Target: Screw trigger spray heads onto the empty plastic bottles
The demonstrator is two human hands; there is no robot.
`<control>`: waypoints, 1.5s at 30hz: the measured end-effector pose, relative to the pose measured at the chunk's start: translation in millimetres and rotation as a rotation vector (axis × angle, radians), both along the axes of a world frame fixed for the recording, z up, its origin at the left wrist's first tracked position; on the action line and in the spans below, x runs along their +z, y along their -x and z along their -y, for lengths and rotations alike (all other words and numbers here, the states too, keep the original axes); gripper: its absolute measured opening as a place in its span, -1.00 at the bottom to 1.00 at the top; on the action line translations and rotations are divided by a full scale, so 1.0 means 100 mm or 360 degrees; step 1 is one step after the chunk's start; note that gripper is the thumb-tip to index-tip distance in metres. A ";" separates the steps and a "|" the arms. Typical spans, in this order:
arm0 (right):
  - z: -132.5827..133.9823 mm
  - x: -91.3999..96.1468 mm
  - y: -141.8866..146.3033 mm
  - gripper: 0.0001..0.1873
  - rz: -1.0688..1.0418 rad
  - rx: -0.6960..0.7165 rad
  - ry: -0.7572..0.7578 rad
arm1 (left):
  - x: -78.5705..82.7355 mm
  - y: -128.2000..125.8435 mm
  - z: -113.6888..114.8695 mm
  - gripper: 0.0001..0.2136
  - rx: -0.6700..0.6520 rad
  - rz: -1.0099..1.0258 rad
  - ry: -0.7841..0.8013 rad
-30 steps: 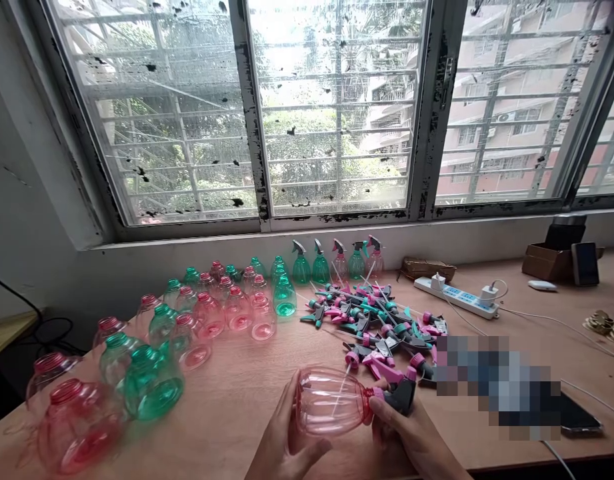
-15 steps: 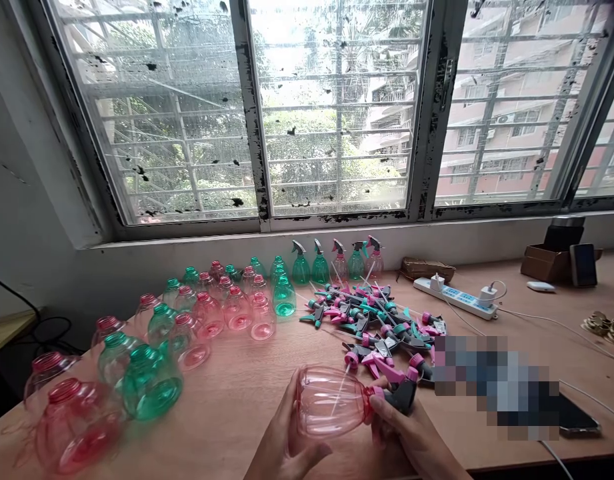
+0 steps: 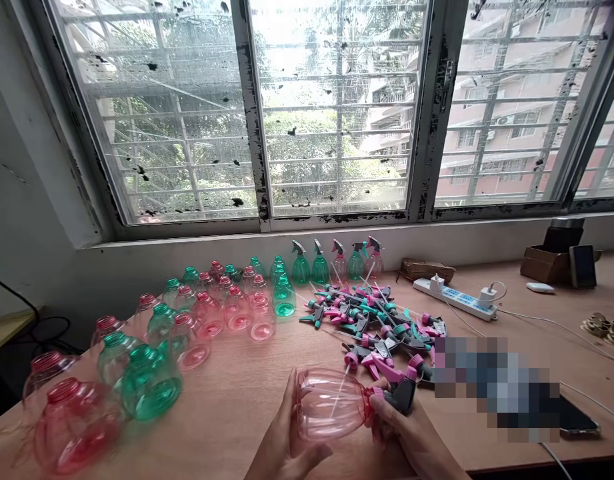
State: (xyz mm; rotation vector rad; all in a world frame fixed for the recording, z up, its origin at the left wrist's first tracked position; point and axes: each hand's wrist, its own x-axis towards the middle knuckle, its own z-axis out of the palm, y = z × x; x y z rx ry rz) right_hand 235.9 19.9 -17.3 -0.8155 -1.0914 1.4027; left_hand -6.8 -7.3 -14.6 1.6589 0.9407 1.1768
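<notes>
A translucent pink, ribbed, rounded plastic bottle (image 3: 329, 403) lies on its side in the air above the near edge of a reddish-brown wooden table (image 3: 227, 413), its base to the left and its neck to the right; the left hand (image 3: 284, 440) cups the base end, its fingers along the bottom and its thumb on the near side; the right hand (image 3: 409, 433) is closed at the neck, thumb and fingers pinching the ridged pink plastic collar (image 3: 377, 395) of a dark grey and pink plastic trigger spray head (image 3: 403, 393); a thin white plastic straw (image 3: 341, 395) slants inside the bottle.

Just beyond the hands sprawls a heap of grey, pink and teal plastic trigger spray heads (image 3: 371, 313); to the left stand open-necked, translucent pink and green plastic bottles (image 3: 151, 383); behind the heap, near the wall, five pink and green bottles with spray heads fitted (image 3: 319, 270) stand upright in a row; right of these lie a long white power strip (image 3: 457, 299) with two plugs in it and, nearer, a black flat phone (image 3: 577, 413), partly hidden by a pixelated patch.
</notes>
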 end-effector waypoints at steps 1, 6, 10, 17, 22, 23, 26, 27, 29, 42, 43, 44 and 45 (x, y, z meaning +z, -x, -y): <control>0.00 0.00 0.00 -0.56 0.0004 0.0000 -0.0003 | 0.01 0.00 0.00 -0.04 -0.0012 0.0009 0.0008; 0.01 0.01 0.00 -0.57 0.0014 -0.0043 -0.0008 | -0.07 -0.01 -0.02 -0.13 0.0098 -0.0046 -0.0159; 0.02 0.02 0.00 -0.57 -0.0008 -0.0033 -0.0009 | -0.16 0.02 -0.04 -0.12 0.0120 -0.0145 -0.0224; 0.01 0.02 -0.01 -0.55 0.0033 -0.0006 0.0002 | -0.18 0.05 -0.05 -0.11 0.0063 -0.0089 -0.0183; 0.02 0.03 -0.02 -0.56 0.0033 -0.0028 -0.0008 | -0.18 0.01 -0.05 -0.16 0.0154 -0.0158 -0.0248; 0.02 0.03 -0.01 -0.56 0.0027 -0.0030 -0.0010 | -0.18 0.01 -0.05 -0.18 0.0173 -0.0187 -0.0272; 0.01 0.02 0.00 -0.57 0.0020 -0.0024 -0.0006 | -0.19 0.02 -0.06 -0.13 0.0141 -0.0189 -0.0287; 0.01 0.02 0.00 -0.56 0.0016 -0.0027 -0.0004 | -0.19 0.03 -0.06 -0.11 0.0115 -0.0160 -0.0278; 0.00 0.01 0.00 -0.56 0.0010 -0.0026 0.0001 | -0.17 0.04 -0.05 -0.10 0.0081 -0.0097 -0.0251; 0.00 0.02 0.01 -0.55 0.0004 -0.0027 0.0024 | -0.18 0.08 -0.05 0.04 0.0112 -0.0138 -0.0181; 0.00 0.02 0.01 -0.54 0.0005 -0.0027 0.0025 | -0.16 0.08 -0.04 0.04 0.0091 -0.0124 -0.0141; 0.00 0.01 0.01 -0.54 0.0005 -0.0029 0.0029 | -0.14 0.08 -0.04 0.01 0.0065 -0.0101 -0.0088; 0.00 0.01 0.01 -0.53 0.0005 -0.0033 0.0034 | -0.12 0.08 -0.03 -0.04 0.0047 -0.0081 -0.0044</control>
